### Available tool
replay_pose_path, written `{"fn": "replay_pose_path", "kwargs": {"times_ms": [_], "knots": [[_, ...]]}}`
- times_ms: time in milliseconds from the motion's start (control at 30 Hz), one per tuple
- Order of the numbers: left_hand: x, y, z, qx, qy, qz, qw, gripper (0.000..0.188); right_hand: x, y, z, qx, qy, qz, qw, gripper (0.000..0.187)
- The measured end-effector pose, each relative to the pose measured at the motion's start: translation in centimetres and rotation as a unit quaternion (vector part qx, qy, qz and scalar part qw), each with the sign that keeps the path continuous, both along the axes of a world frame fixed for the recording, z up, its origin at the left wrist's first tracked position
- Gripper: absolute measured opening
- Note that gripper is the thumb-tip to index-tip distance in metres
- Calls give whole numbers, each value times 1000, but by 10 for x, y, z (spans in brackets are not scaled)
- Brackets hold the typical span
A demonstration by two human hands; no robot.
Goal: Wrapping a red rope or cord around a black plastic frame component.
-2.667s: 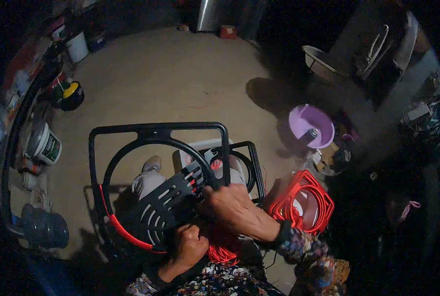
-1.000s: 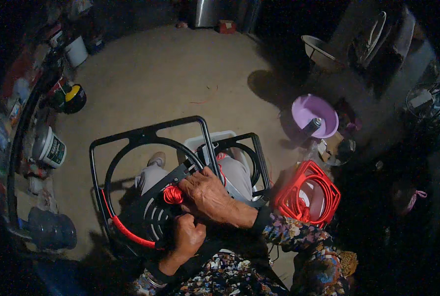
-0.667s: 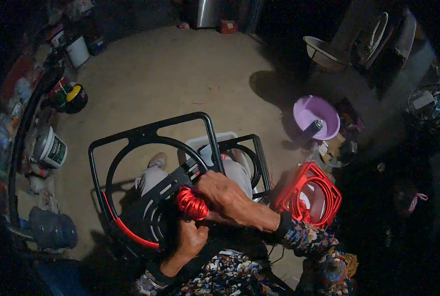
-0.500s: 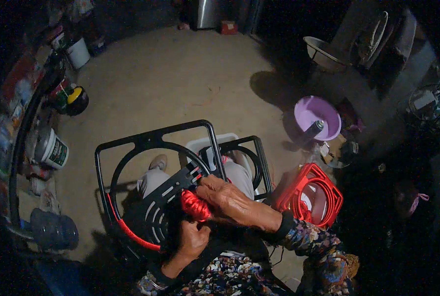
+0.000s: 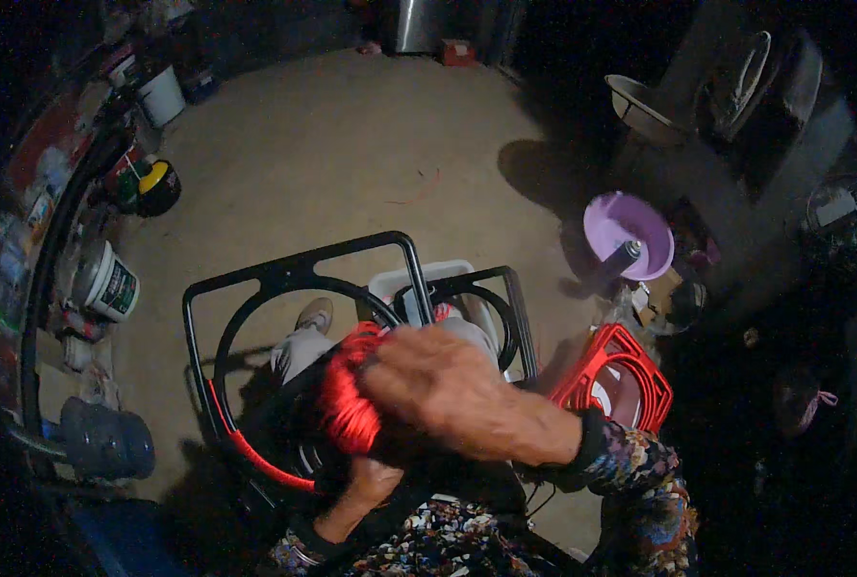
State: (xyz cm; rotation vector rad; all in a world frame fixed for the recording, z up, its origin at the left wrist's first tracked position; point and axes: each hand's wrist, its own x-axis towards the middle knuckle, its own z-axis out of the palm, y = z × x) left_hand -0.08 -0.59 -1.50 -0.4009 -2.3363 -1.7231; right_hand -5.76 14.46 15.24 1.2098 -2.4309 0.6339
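Observation:
Across my lap stands a black frame [image 5: 299,265] with a large round opening. Red cord [image 5: 255,460] is wrapped along its lower left bar. My right hand [image 5: 438,380], blurred by motion, is closed on a bundle of red cord [image 5: 352,409] in front of the frame. Its fingertips are hidden behind the bundle. Just below, my left hand [image 5: 373,484] is closed by the frame's lower part; what it grips is hidden.
A second black frame [image 5: 520,308] and a white bin [image 5: 457,272] stand by my legs. At right are a red frame [image 5: 655,380] and a purple basin [image 5: 606,216] beside a spray can [image 5: 623,258]. Buckets [image 5: 113,286] and a clear jug [image 5: 106,440] line the left.
My right hand has shifted slightly right and toward me. The red bundle has spread into blurred strands, reaching farther left and up over the frame. The left hand stays nearly in place.

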Motion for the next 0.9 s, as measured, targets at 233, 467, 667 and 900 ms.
{"fn": "replay_pose_path", "kwargs": {"times_ms": [233,467,667,900], "knots": [[-9,-9,32,130,-154,-6,979,11,65,73,21,7,-308,-188,933,33],[-28,-3,65,216,-389,-113,888,23,141,114,6,-23,-496,-289,819,47],[-29,-2,67,244,-439,-98,859,30,175,123,-11,-116,-587,-276,752,48],[-28,-3,66,229,-431,-128,863,29,186,130,-46,-367,-575,-476,555,48]]}}
